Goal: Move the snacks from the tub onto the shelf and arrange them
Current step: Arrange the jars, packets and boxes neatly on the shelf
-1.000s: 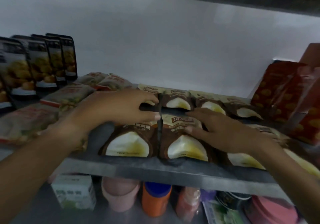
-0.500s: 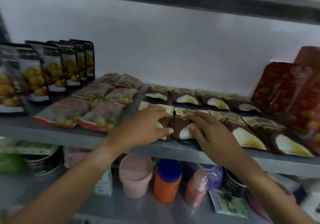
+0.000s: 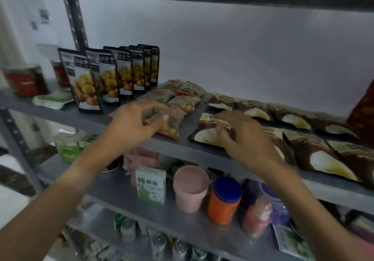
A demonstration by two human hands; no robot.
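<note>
Centrally, two bare hands work over the middle shelf (image 3: 182,149) of a grey metal rack. The right hand (image 3: 240,137) lies palm-down with fingers spread on the leftmost brown snack packet (image 3: 206,133) of the front row, pressing rather than pinching it. The left hand (image 3: 137,123), left of centre, hovers over the red-edged snack bags (image 3: 174,123); its fingers are loosely curled and motion-blurred, so whether they touch or grip a bag cannot be told.

Brown packets run in two rows, front and back, from mid-frame toward the right edge, each lying flat with its long axis pointing from the shelf's front lip toward the rear wall, slightly fanned. Red-edged bags lie flat just left of them, with a bare strip of shelf between the two groups. Upright black pouches (image 3: 113,78) stand in a file at upper left. The tub is not in view.

Judged from this layout, unloading appears largely done and the step in hand is straightening. The governing relation is that the packet under the right hand sits at the left end of its row, beside the gap; the right hand is already on it, while the left hand is the nearer to the red-edged bags. A sideways push risks skewing the neighbouring packets, which touch or overlap.

Cups (image 3: 190,188) and jars (image 3: 224,200) occupy the shelf below.
</note>
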